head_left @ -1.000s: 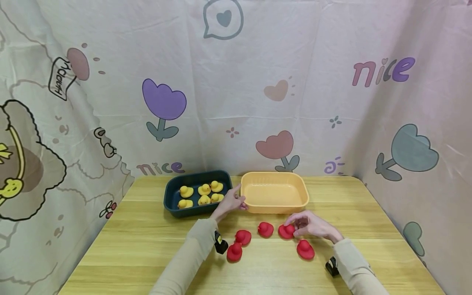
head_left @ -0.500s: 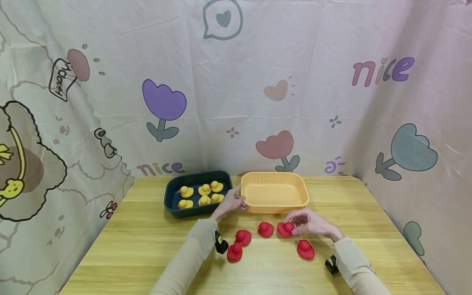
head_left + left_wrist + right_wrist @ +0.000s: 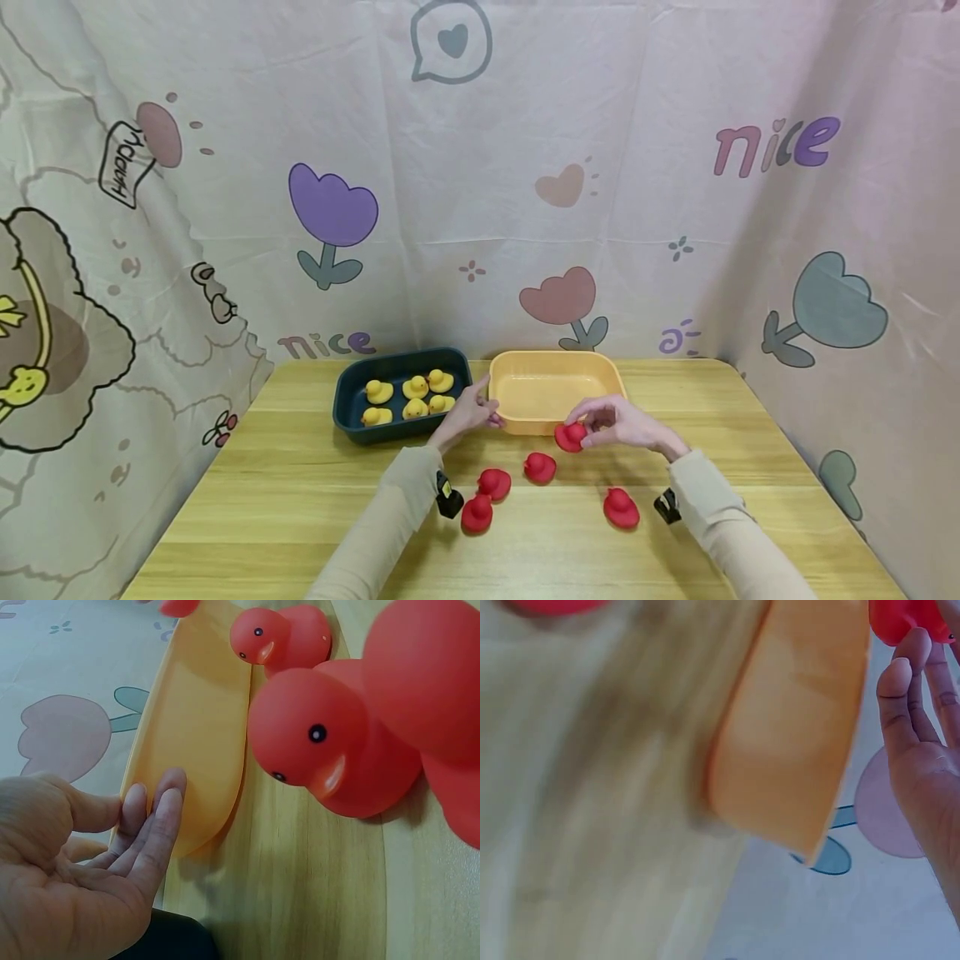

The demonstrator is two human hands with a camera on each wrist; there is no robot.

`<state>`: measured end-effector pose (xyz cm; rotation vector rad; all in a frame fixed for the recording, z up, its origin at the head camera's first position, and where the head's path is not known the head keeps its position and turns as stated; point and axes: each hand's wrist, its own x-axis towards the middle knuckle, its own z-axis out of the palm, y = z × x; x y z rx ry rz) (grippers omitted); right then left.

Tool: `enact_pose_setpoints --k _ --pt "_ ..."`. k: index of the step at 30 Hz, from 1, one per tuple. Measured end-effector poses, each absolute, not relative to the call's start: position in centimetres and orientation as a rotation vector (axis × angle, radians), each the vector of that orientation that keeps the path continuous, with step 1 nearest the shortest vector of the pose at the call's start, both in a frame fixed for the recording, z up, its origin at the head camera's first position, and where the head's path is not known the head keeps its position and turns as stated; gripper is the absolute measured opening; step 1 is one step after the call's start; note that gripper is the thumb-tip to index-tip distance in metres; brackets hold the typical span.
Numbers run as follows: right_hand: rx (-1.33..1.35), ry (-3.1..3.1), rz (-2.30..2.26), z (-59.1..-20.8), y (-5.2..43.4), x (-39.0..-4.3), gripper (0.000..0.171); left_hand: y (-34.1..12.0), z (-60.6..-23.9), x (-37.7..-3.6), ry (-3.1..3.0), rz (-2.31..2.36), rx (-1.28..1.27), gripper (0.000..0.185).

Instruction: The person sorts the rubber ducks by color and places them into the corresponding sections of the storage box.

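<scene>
Sorting of small rubber ducks by colour, judged about half done. Six small yellow rubber ducks [image 3: 408,397] already inside the dark blue rectangular plastic bin [image 3: 347,398], just left of the orange rectangular plastic bin [image 3: 615,388]. Nothing visible inside the orange bin. One small red rubber duck [image 3: 571,436] lifted off the wooden tabletop [image 3: 262,508], pinched in the fingertips of the right hand [image 3: 621,425], at the front wall of the orange bin and not yet over its rim. Four more left on the tabletop in front of the orange bin: a red rubber duck near the middle [image 3: 539,467], a pair of red rubber ducks touching each other [image 3: 485,497] further to the front-left, and a lone red rubber duck [image 3: 621,508] to the front-right.

Left hand [image 3: 472,410] resting with straight, relaxed fingers [image 3: 166,808] against the left front corner of the orange bin, holding nothing.

Heading of the held duck: hard to tell, too small in the head view and cut off in the right wrist view [image 3: 909,619]. Body rounded, so no clear long axis. In the left wrist view, the nearest tabletop duck [image 3: 330,746] upright, beak toward the left hand and slightly downward in the picture.
</scene>
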<state>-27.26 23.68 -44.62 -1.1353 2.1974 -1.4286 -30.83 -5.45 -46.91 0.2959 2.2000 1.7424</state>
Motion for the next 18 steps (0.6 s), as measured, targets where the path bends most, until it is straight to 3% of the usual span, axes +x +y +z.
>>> enact_pose_setpoints --k 18 --pt "-0.847 2.434 -1.350 -41.4 19.4 -32.8 0.036 -5.4 -46.8 -30.6 2.233 1.714 0.279 0.064"
